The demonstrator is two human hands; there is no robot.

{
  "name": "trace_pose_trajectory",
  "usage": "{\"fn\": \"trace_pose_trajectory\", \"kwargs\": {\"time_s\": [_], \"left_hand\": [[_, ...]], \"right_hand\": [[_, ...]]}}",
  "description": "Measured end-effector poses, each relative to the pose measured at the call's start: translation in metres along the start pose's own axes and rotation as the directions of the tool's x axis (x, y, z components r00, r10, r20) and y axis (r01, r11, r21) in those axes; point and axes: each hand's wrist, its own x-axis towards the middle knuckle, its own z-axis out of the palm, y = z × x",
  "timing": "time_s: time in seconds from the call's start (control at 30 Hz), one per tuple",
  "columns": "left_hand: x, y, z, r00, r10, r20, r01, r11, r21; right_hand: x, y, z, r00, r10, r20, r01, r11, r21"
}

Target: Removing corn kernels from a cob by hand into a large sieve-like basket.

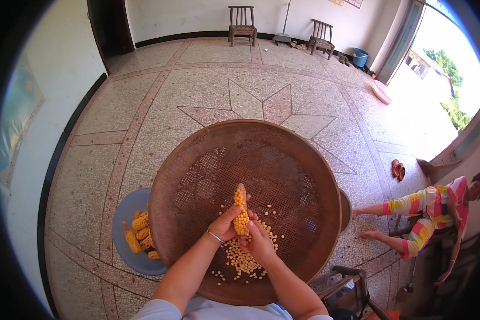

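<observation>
Above a large round woven sieve tray (208,272) with a raised rim, my left hand (225,224) holds a partly shelled corn cob (241,218), its bare tip pointing away from me. My right hand (259,244) is at the near end of the same cob, its thumb and fingers against the kernels. Loose yellow kernels (244,262) lie on the tray under and around both hands. A blue plastic basin (126,250) on the floor to the left, partly covered by the tray, holds several corn cobs (133,239).
At the right a person (436,212) sits with bare legs stretched towards the tray. A wooden chair (354,276) stands close at the lower right, sandals (398,170) lie further off. Small wooden chairs (242,29), a broom and dustpan (282,37) and a blue bucket (360,57) line the far wall.
</observation>
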Motion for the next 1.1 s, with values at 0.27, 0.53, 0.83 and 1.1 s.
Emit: {"fn": "trace_pose_trajectory", "kwargs": {"time_s": [0.27,0.53,0.83,1.1], "left_hand": [[-0.001,0.001,-0.001,1.000,-0.019,0.025,0.018,0.999,0.048],[-0.001,0.000,-0.001,1.000,0.014,-0.004,-0.014,1.000,-0.011],[-0.002,-0.001,-0.003,0.996,-0.007,0.085,0.002,0.999,0.051],[-0.002,0.000,0.003,0.993,0.090,0.074,-0.085,0.994,-0.068]], "right_hand": [[-0.003,0.003,-0.002,0.996,-0.073,0.048,0.082,0.972,-0.220],[-0.005,0.000,0.005,0.998,-0.032,0.045,0.036,0.996,-0.077],[-0.007,0.003,0.004,1.000,-0.030,0.008,0.031,0.992,-0.126],[-0.007,0.004,0.010,0.994,-0.108,0.033,0.110,0.988,-0.104]]}}
